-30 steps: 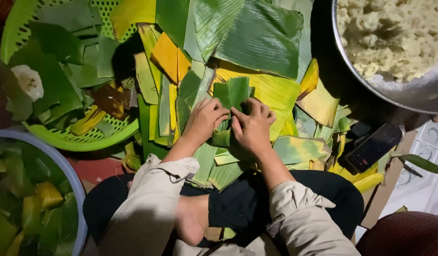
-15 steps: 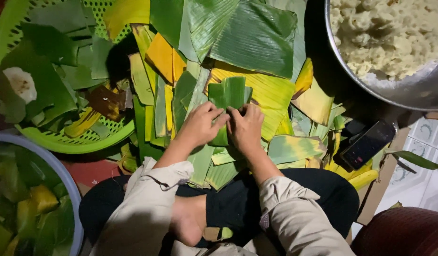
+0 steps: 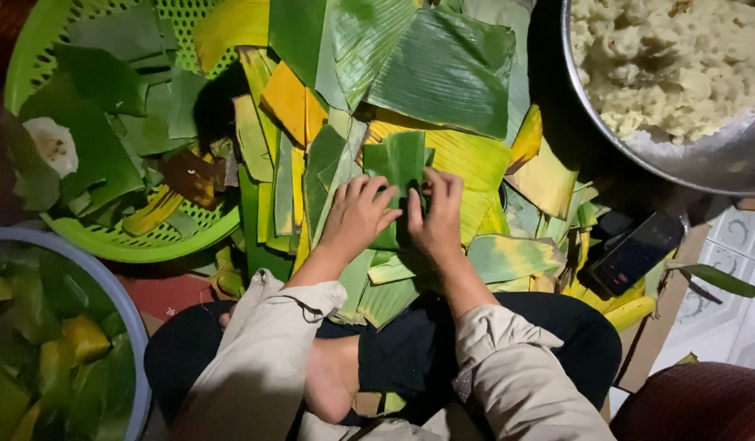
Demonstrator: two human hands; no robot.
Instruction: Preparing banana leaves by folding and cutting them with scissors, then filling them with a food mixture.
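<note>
hands (image 3: 398,214) higher on folded leaf (image 3: 402,159)

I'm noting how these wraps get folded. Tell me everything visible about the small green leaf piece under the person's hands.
The folded leaf piece is deep green banana leaf with fine parallel ribs. Its top edge stands in a few squared flaps and its lower part is hidden. It lies on the pile of green and yellow leaf pieces in front of the person's lap. The left hand presses flat on its left side; the right hand pinches its middle with its fingers. Any filling is hidden.
</note>
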